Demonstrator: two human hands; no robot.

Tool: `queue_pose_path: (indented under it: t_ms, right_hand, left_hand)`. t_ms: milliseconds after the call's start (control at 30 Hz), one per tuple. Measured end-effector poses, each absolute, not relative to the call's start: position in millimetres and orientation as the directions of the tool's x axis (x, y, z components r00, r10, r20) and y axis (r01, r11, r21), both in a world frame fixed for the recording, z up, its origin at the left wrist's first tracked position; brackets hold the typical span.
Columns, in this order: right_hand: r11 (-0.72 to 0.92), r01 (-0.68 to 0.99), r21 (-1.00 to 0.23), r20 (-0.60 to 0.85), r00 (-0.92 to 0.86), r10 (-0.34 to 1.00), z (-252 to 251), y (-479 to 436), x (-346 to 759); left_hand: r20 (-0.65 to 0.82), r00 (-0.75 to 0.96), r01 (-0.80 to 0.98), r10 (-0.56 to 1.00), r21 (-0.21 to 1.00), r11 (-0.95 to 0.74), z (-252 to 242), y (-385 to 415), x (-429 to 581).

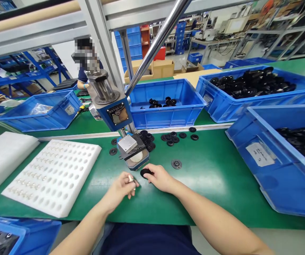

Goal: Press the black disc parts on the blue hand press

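My left hand (pixel 124 186) is closed around a small pale cylindrical part (pixel 130 178), held low over the green bench in front of the press. Between the thumb and fingers of my right hand (pixel 159 177) is a round black disc (pixel 146 173), just to the right of the other hand. The hand press (pixel 118 113) stands directly ahead, with a metal block (pixel 127 143) above its base. A lone black disc (pixel 176 164) lies flat on the bench to the right. More black discs (pixel 171 137) are scattered beside and behind the press base.
A white foam tray (pixel 78 177) with rows of holes, partly filled with pale parts, lies at left. Blue bins of black parts stand behind (pixel 165 118) and at right (pixel 269 184). The press's long lever (pixel 157 42) slants overhead. A person (pixel 83 76) is behind the bench.
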State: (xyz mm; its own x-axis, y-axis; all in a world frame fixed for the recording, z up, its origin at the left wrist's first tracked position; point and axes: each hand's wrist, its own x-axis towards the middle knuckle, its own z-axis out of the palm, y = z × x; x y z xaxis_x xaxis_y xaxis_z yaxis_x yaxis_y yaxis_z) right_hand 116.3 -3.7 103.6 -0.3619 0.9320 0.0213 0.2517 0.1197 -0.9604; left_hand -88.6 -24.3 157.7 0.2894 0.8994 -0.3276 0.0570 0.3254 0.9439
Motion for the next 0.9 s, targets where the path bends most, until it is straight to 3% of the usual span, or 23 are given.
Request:
queue_pose_path:
  t_ms: [100,300,533,900]
  right_hand:
    - [0.174,0.297,-0.939,0.076,-0.315,0.946,105.4,0.6,120.3]
    - [0.274,0.334,-0.902,0.166,-0.317,0.934,106.3,1.3,124.4]
    - [0.364,0.358,-0.860,0.236,-0.354,0.905,107.1,-0.7,121.1]
    - [0.501,0.382,-0.777,0.333,-0.427,0.841,105.5,-3.3,123.1]
  left_hand:
    - [-0.256,0.378,0.143,0.890,0.966,0.217,131.9,-22.6,-67.0]
    - [-0.037,0.205,0.366,0.978,0.930,-0.041,81.7,-16.4,-59.4]
    - [0.096,0.248,0.415,0.964,0.889,-0.195,78.4,-20.0,-63.9]
    - [0.079,0.224,0.328,0.971,0.933,-0.152,76.7,-19.6,-64.4]
